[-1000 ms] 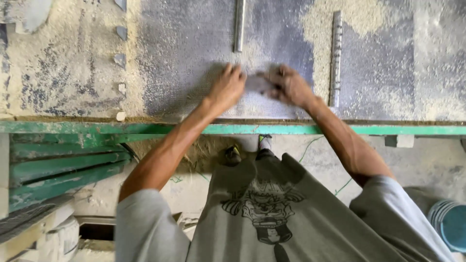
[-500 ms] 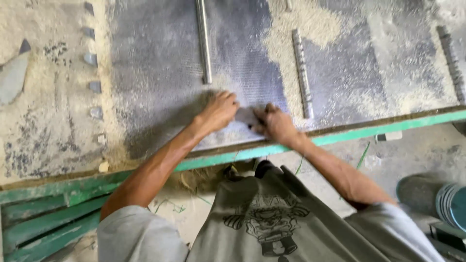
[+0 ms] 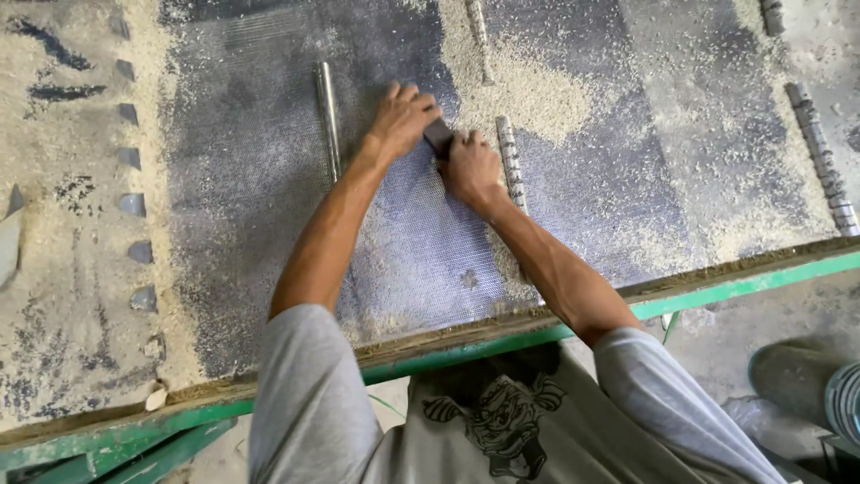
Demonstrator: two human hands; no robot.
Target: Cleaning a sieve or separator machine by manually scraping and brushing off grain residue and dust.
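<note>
No packages, labels, signs or screens in view

Nothing of that kind lies on the dusty work surface; nothing boxed, tagged or lit shows beside it either.
</note>
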